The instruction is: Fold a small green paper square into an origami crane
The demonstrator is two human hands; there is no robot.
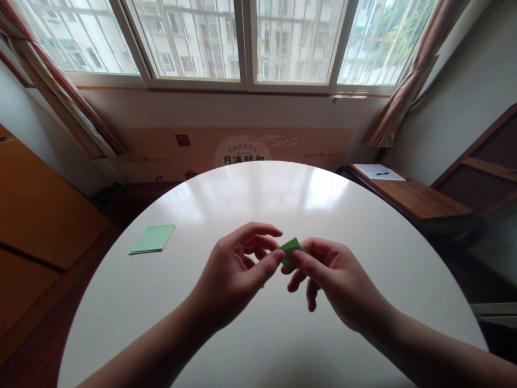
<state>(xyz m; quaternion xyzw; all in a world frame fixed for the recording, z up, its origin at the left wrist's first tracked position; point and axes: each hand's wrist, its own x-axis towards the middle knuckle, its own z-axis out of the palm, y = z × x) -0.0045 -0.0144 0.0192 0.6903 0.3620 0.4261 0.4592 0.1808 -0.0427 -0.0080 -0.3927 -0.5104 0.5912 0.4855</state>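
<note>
A small piece of folded green paper (290,249) is held up above the white round table (169,334). My right hand (329,269) pinches it between thumb and index finger, with the other fingers loosely curled below. From the other side, my left hand (242,264) has its thumb tip at the paper's left edge; its index finger is raised and bent above, apart from the paper. The paper's underside and part of its right side are hidden by my right fingers.
A stack of light green paper squares (153,238) lies at the table's left. Beyond the right edge stands a wooden desk (420,196) bearing a white sheet (377,172) and a dark pen (382,173). Windows and a printed banner (161,145) are behind the table.
</note>
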